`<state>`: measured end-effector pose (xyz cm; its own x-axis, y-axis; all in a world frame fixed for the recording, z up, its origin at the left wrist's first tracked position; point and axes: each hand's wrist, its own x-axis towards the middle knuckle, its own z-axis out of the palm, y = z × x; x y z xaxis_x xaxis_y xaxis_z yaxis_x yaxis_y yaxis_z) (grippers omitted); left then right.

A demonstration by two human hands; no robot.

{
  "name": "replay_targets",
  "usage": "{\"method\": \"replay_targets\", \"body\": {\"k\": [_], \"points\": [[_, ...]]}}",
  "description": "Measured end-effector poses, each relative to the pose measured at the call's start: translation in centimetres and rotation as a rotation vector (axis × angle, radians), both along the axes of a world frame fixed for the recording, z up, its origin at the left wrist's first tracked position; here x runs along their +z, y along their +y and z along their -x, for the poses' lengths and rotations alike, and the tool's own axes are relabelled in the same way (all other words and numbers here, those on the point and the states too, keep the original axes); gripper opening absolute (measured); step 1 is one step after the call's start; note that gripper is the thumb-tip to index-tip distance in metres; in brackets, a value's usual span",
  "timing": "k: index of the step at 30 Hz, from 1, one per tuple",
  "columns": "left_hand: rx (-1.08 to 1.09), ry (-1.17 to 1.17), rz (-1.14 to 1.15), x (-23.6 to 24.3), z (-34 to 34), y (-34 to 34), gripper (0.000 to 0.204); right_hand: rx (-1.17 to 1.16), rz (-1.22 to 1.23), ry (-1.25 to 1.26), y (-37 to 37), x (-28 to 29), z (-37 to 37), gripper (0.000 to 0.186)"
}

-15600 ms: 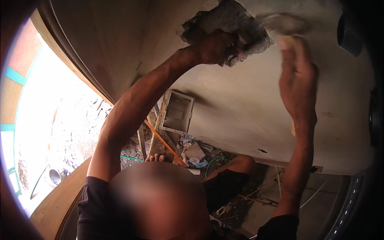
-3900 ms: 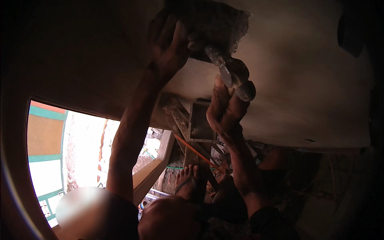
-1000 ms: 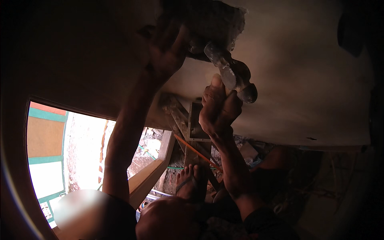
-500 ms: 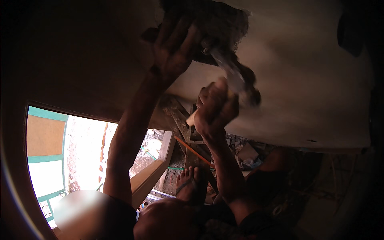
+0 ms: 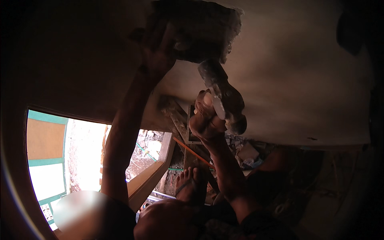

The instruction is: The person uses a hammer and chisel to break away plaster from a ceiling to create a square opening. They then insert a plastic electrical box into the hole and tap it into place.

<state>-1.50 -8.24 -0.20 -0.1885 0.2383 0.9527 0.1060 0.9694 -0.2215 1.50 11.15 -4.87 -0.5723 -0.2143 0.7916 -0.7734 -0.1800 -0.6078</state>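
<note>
My right hand [image 5: 207, 120] is closed around the short, pale handle of a hammer. The hammer's heavy dark metal head [image 5: 230, 98] tilts up and left, its upper end just below a rough-edged hole [image 5: 208, 30] in a pale wall. At the left side of that hole, my left hand [image 5: 157, 50] reaches up in deep shadow with its fingers bent. A dark piece juts out left of its fingers and a rounded end shows to their right; what it grips is too dark to name.
The smooth wall [image 5: 296, 80] curves across the right. Below are a wooden frame [image 5: 150, 180], an orange strip [image 5: 194, 152], rubble [image 5: 248, 154] and my sandalled foot [image 5: 187, 186]. A bright opening [image 5: 82, 156] lies at the left.
The hammer has drawn down and away from the hole, and its head is no longer blurred. My left hand has shifted slightly left in the picture, along with the hole.
</note>
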Motion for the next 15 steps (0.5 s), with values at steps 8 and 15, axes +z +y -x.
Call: {"method": "replay_targets", "body": {"k": [8,15], "points": [[0.028,0.018,0.032,-0.1,0.4,-0.7,0.037,-0.099,-0.041,0.176,-1.1,2.3,2.2,0.023],[0.119,0.030,0.014,-0.6,-0.7,-2.0,0.029,-0.090,-0.156,0.090,0.7,3.1,0.4,0.019]]}}
